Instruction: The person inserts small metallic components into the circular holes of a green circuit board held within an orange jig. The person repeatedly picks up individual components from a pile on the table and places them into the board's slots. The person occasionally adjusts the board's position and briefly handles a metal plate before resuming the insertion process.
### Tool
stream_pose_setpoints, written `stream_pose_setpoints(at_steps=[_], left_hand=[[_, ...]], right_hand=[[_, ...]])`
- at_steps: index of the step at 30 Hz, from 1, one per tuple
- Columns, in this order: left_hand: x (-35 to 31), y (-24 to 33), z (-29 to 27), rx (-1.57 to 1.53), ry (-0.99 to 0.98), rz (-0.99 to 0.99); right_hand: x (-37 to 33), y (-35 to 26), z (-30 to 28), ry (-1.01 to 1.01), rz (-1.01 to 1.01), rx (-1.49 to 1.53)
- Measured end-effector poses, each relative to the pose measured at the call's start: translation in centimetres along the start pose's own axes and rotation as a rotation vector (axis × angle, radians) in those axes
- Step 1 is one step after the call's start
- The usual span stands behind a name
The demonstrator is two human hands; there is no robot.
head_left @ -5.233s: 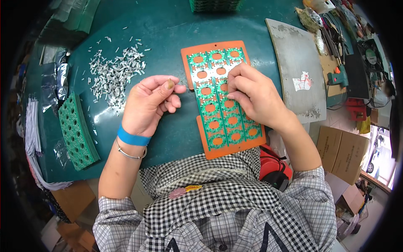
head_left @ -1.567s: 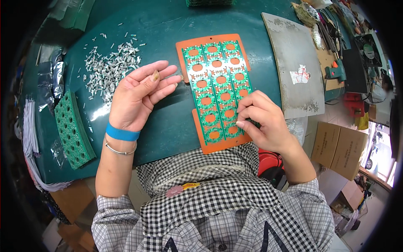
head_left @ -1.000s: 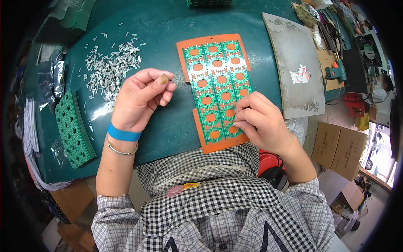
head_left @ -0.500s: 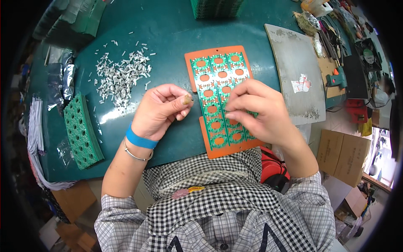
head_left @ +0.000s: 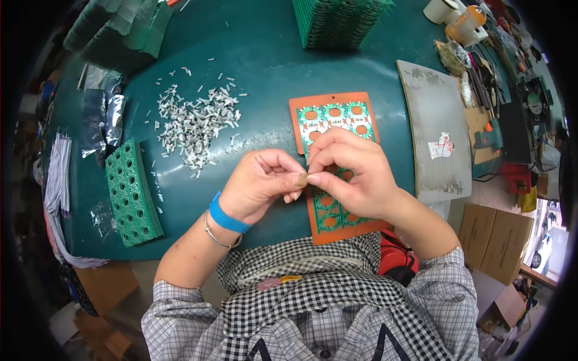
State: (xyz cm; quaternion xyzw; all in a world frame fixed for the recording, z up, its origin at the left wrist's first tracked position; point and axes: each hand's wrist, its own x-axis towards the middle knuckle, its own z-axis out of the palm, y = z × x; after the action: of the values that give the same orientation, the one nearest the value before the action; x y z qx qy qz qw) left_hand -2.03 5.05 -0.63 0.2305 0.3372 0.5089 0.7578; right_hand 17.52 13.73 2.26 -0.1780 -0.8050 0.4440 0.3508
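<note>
My left hand (head_left: 259,185), with a blue band and a bangle at its wrist, is closed in a pinch. My right hand (head_left: 356,174) meets it, thumb tip against thumb tip, also pinching. Whatever sits between the fingertips is too small and hidden to name. Right below the hands lies a green circuit board panel (head_left: 328,221) with rows of oval cutouts, set on an orange tray (head_left: 337,236). My right hand covers its middle part. To the left on the table is a loose pile of small white-and-silver parts (head_left: 195,123).
A stack of green circuit boards (head_left: 131,192) stands at left beside white wires (head_left: 58,174) and silver bags (head_left: 103,117). More boards (head_left: 337,21) are stacked at the far side. A grey plate (head_left: 436,162) lies at right, near tools and a cardboard box (head_left: 497,240).
My right hand has come off the panel and over to my left hand; their fingertips now meet above the panel's left edge. The whole view has shifted somewhat.
</note>
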Motion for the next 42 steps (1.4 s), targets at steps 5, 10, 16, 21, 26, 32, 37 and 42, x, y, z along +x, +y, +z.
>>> stream_pose_setpoints(at_steps=[5,10,16,21,26,32,37,42], left_hand=[[0.1,-0.1,-0.3,-0.052,-0.034,-0.062],[-0.1,0.1,-0.7,-0.097,-0.009,-0.061],[0.0,1.4,0.1,-0.020,0.107,0.000],[0.0,1.3,-0.6,0.062,0.173,0.041],[0.2,0.8,-1.1,0.067,0.172,0.039],[0.2,0.5,-1.8,0.016,0.165,0.031],[0.2,0.5,-1.9,0.041,0.186,0.026],[0.3,0.6,-1.6,0.092,0.186,0.018]], right_hand=[[0.5,0.2,-0.8,-0.066,-0.324,-0.276],[2.0,0.4,-3.2,0.010,-0.288,-0.247],[3.7,6.4,-9.9,-0.063,0.269,-0.258],[3.3,8.7,-10.3,-0.118,0.214,-0.347],[3.2,9.3,-10.4,-0.097,0.159,-0.390],[3.2,9.5,-10.1,-0.089,0.154,-0.390],[3.2,9.6,-10.1,-0.077,0.130,-0.416],[3.2,9.6,-10.1,-0.074,0.115,-0.423]])
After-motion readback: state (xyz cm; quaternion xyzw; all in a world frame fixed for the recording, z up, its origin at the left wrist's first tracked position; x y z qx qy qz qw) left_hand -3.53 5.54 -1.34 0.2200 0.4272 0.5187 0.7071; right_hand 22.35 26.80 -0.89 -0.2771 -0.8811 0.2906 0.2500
